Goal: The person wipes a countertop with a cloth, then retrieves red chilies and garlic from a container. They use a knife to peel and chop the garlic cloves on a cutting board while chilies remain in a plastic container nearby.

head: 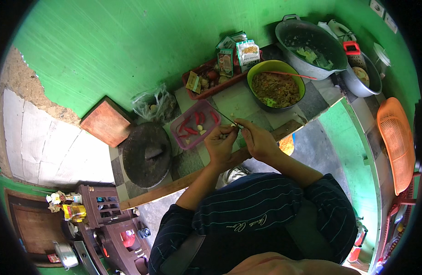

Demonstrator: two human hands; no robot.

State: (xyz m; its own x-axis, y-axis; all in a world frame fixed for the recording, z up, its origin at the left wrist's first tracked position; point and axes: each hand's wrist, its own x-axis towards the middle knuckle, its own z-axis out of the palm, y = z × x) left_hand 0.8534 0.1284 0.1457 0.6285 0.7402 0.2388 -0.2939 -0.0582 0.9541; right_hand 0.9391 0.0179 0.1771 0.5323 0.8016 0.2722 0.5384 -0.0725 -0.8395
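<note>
My right hand point(257, 140) grips a small knife point(225, 117), its thin blade pointing up and left over the tub's edge. Fingertips of my left hand point(220, 144) pinch a small pale piece, apparently a garlic clove point(233, 125), against the knife. More pale pieces seem tucked in the left palm, mostly hidden by the fingers. Just left of my hands sits a pink plastic tub point(181, 141). Inside it lie several red chilies point(191, 131) and a few peeled garlic cloves point(200, 127). Both hands hover near the counter's wooden front edge point(243, 154).
Left on the tiled counter are a round stone mortar point(142, 172) with a pestle point(154, 152), a wooden board point(106, 122) and a plastic bag point(154, 105). Behind stands a red basket point(211, 90) with seasoning packets; rightward, a green bowl point(276, 87) of food and a large pot point(312, 51).
</note>
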